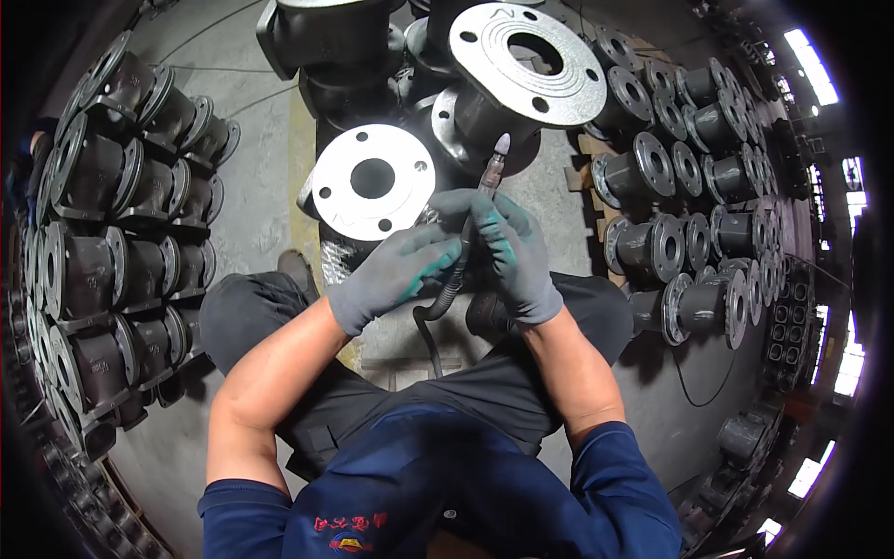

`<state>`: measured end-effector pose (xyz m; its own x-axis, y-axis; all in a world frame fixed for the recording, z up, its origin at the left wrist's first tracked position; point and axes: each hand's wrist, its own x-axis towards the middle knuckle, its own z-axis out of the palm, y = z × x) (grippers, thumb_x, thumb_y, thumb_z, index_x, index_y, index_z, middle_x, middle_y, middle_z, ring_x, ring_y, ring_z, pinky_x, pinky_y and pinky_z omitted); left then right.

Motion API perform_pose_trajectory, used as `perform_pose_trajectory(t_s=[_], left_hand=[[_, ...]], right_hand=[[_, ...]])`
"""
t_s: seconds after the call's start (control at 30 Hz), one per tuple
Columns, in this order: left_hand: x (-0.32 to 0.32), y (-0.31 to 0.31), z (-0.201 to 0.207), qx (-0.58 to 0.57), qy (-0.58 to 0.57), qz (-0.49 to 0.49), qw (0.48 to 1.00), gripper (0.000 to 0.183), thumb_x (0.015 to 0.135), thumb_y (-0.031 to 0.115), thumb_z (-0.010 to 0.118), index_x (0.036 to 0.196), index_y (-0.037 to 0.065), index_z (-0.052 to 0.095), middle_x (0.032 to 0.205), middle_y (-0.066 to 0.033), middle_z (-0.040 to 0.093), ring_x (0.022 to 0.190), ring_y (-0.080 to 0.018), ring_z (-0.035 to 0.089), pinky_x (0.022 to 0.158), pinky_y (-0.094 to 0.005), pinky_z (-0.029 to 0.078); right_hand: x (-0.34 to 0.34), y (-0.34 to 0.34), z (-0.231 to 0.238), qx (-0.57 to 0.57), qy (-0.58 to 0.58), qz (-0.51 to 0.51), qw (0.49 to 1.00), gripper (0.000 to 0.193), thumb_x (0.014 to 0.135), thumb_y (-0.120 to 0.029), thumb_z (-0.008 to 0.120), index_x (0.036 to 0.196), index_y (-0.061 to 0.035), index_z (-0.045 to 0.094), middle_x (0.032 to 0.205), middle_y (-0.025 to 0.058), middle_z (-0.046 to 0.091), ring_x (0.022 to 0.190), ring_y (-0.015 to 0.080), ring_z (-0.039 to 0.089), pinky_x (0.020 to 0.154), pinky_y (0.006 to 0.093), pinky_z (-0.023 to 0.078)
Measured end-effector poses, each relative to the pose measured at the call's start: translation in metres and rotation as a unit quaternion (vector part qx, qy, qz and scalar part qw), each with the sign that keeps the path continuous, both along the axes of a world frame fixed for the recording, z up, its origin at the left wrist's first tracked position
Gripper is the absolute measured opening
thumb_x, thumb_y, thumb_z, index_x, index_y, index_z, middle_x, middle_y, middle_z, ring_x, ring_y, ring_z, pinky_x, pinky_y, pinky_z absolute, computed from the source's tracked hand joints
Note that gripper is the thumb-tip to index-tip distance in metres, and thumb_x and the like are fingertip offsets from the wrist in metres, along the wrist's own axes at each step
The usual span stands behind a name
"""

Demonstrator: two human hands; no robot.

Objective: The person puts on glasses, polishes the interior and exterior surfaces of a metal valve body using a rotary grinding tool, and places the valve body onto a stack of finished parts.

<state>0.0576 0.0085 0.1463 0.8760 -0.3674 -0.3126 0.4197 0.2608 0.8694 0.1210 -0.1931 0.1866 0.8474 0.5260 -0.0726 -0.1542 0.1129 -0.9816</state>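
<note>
Over lap, both gloved hands, left (391, 273) & right (510, 252), clamped on grinder pen (475, 219), near flange (372, 180).

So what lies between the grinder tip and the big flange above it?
Nothing: in the head view the grinder tip sits apart from the big flange, with only the valve's dark body behind the gap. Both hands, left and right, grip the tool.

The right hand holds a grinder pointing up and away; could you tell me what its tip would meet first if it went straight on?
Probably the large flange just beyond the grinder tip in the right hand; depth is unclear, so it might touch the valve body below it first.
</note>
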Motion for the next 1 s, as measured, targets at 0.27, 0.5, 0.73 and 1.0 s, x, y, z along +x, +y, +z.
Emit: perform_pose_trajectory(t_s=[0.27,0.5,0.73,1.0], left_hand=[[-0.004,0.001,0.025,-0.01,0.003,0.007,1.0,0.045,0.113,0.028,0.068,0.142,-0.006,0.068,0.104,0.0012,0.071,0.088,-0.0046,0.062,0.074,-0.0224,0.049],[-0.002,0.002,0.02,0.017,-0.005,0.011,1.0,0.037,0.112,0.029,0.069,0.129,-0.004,0.072,0.099,0.0009,0.071,0.082,-0.0044,0.061,0.07,-0.0224,0.049],[-0.004,0.002,0.012,0.102,-0.04,0.044,0.993,0.032,0.107,0.024,0.072,0.124,-0.004,0.075,0.1,-0.0032,0.075,0.083,-0.007,0.065,0.074,-0.0255,0.054],[-0.004,0.005,0.015,0.187,-0.118,0.076,0.972,0.031,0.101,0.023,0.076,0.116,-0.004,0.077,0.097,-0.0055,0.077,0.089,-0.0096,0.068,0.082,-0.0297,0.057]], right_hand=[[-0.002,0.002,0.006,0.009,-0.017,0.024,1.0,0.043,0.119,-0.033,0.058,0.132,0.0046,0.073,0.121,0.0092,0.078,0.109,0.0163,0.074,0.099,0.0323,0.059],[-0.002,0.007,0.009,-0.019,0.004,0.025,0.999,0.044,0.119,-0.036,0.059,0.131,0.0034,0.074,0.119,0.0084,0.077,0.106,0.0134,0.073,0.096,0.0308,0.059],[-0.005,0.013,0.0,-0.036,0.015,-0.002,0.999,0.037,0.117,-0.03,0.062,0.129,0.0024,0.075,0.115,0.0074,0.077,0.103,0.0116,0.071,0.093,0.0297,0.058],[-0.003,0.014,-0.011,-0.07,-0.042,0.022,0.996,0.043,0.118,-0.035,0.056,0.132,0.0015,0.075,0.123,0.0112,0.077,0.11,0.0164,0.074,0.099,0.0311,0.058]])
